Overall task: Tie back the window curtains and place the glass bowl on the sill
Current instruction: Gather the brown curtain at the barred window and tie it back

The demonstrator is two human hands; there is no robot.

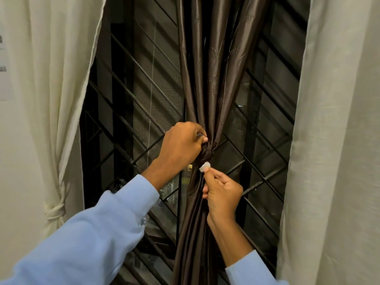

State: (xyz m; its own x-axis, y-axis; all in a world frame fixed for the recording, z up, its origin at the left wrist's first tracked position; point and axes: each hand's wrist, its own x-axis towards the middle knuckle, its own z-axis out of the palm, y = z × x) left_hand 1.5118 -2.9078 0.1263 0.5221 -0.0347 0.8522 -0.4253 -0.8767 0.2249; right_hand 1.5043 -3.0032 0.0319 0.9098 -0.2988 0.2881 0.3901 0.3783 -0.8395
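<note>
A dark brown satin curtain [213, 79] hangs gathered in the middle of the window, cinched by a brown tie-back band [206, 154]. My left hand [181, 147] grips the band at the gathered waist, thumb and fingers curled on it. Just below, my right hand [222, 194] pinches the band's small white end tab [205, 167] between thumb and forefinger. A cream curtain [61, 79] on the left is bound with a knotted cream tie [54, 212]. The cream curtain [333, 140] on the right hangs loose. No glass bowl or sill shows.
Behind the curtains a dark metal window grille [131, 112] with diagonal bars covers the pane. A white wall with a paper sheet [5, 64] lies at the far left. Light blue sleeves cover both forearms.
</note>
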